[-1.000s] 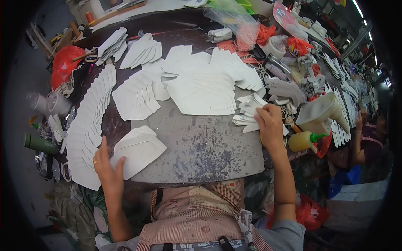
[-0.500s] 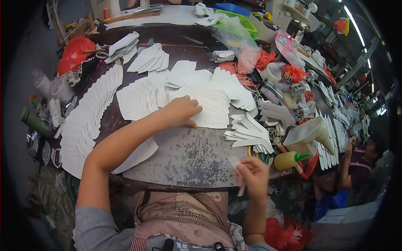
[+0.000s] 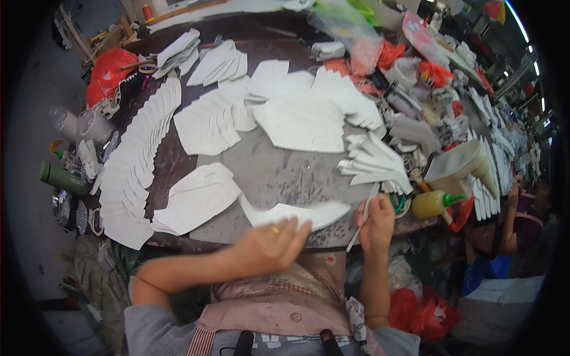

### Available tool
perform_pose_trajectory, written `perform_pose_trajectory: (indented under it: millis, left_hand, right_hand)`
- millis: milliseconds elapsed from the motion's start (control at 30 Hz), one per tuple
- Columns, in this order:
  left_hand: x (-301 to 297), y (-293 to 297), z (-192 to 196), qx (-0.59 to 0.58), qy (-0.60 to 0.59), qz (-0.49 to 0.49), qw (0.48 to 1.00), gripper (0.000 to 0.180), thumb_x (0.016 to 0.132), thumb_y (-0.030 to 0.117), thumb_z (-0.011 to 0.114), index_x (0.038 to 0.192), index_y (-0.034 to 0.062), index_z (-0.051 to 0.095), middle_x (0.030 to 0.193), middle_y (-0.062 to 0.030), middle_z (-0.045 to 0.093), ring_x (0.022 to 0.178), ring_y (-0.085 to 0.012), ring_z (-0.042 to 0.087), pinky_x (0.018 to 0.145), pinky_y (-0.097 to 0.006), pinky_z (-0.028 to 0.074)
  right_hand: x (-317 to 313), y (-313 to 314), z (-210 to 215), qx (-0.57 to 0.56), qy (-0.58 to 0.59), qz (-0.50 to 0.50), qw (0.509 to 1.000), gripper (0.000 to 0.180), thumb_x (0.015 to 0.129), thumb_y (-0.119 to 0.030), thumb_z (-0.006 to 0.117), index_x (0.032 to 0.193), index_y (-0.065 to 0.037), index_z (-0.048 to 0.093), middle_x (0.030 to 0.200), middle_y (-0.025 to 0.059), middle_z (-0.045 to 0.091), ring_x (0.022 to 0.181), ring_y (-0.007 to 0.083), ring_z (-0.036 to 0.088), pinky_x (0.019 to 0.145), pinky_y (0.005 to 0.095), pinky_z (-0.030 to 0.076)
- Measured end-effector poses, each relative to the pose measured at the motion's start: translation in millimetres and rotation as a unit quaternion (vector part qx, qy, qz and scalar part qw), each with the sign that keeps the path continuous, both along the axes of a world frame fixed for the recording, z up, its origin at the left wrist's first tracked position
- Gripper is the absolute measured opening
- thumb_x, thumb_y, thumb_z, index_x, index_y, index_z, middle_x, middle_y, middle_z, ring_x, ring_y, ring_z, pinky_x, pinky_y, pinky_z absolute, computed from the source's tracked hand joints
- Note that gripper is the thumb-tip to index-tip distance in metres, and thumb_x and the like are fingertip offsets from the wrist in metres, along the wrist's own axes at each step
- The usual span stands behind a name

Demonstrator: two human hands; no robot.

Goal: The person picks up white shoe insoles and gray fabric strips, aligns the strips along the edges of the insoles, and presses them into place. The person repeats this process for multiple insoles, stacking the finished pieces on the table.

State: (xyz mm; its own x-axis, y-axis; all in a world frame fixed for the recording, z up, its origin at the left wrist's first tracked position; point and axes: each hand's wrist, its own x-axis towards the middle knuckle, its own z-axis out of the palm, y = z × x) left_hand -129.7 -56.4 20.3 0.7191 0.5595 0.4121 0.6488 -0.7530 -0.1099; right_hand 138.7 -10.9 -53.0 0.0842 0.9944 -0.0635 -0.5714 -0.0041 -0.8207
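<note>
My left hand [image 3: 276,242], blurred by motion, is at the table's near edge. Its bent fingers meet the lower edge of a curved white cut piece [image 3: 317,216], which they appear to grip; the fingertips are partly hidden. To the right, my right hand [image 3: 377,222] is closed on a thin flat white stick [image 3: 355,235] held upright at a slant. Beyond the hands lies a fanned stack of white cut pieces [image 3: 303,121]. Another white stack [image 3: 199,199] rests left of the curved piece. A pile of narrow white pieces [image 3: 377,160] sits above my right hand.
A long fan of white pieces [image 3: 133,172] curves along the left. At the right stand a yellowish squeeze bottle [image 3: 428,203] with a green tip and a cloudy plastic container [image 3: 454,163]. A green bottle [image 3: 62,178] is far left. Another person [image 3: 522,219] sits at far right.
My left hand has come back from the fanned stack to the near edge, along with a curved white piece. My right hand has risen slightly, its stick now more upright. The view has shifted.
</note>
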Motion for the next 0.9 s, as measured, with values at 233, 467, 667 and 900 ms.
perform_pose_trajectory:
  millis: [233, 467, 667, 900]
  left_hand:
    - [-3.4, -32.8, -50.4, -0.13, -0.156, 0.04, 0.978, 0.055, 0.079, 0.036, 0.076, 0.12, 0.0009, 0.065, 0.12, -0.0199, 0.063, 0.113, -0.0321, 0.062, 0.096, -0.045, 0.051]
    - [-4.9, -34.9, -66.8, -0.181, -0.145, 0.114, 0.966, 0.071, 0.075, 0.051, 0.073, 0.13, 0.0065, 0.062, 0.136, -0.0185, 0.053, 0.122, -0.0345, 0.05, 0.104, -0.049, 0.042]
    - [-2.4, -37.3, -72.3, -0.187, -0.14, 0.138, 0.962, 0.073, 0.077, 0.055, 0.07, 0.133, 0.009, 0.058, 0.148, -0.0134, 0.048, 0.126, -0.0297, 0.048, 0.108, -0.044, 0.039]
    - [2.8, -40.0, -73.5, -0.192, -0.115, 0.171, 0.96, 0.071, 0.078, 0.061, 0.066, 0.129, 0.0129, 0.057, 0.154, -0.0129, 0.043, 0.127, -0.026, 0.047, 0.111, -0.041, 0.033]
  right_hand:
    - [-32.2, 20.5, 64.7, -0.056, -0.323, 0.276, 0.904, 0.016, 0.091, -0.012, 0.071, 0.095, 0.003, 0.068, 0.071, 0.006, 0.067, 0.056, 0.009, 0.059, 0.047, 0.0225, 0.043]
    - [-75.1, 43.6, 47.5, -0.084, -0.421, 0.347, 0.834, 0.02, 0.089, -0.016, 0.074, 0.088, 0.003, 0.071, 0.065, 0.0038, 0.066, 0.055, 0.005, 0.057, 0.044, 0.0218, 0.04]
    - [-76.5, 42.4, 43.0, -0.103, -0.432, 0.341, 0.828, 0.02, 0.09, -0.016, 0.073, 0.087, 0.003, 0.071, 0.064, 0.0039, 0.066, 0.05, 0.0046, 0.053, 0.042, 0.0223, 0.039]
    - [-80.0, 41.4, 48.7, -0.11, -0.445, 0.345, 0.819, 0.019, 0.091, -0.014, 0.072, 0.086, 0.004, 0.07, 0.063, 0.0032, 0.064, 0.047, 0.0041, 0.05, 0.041, 0.0222, 0.038]
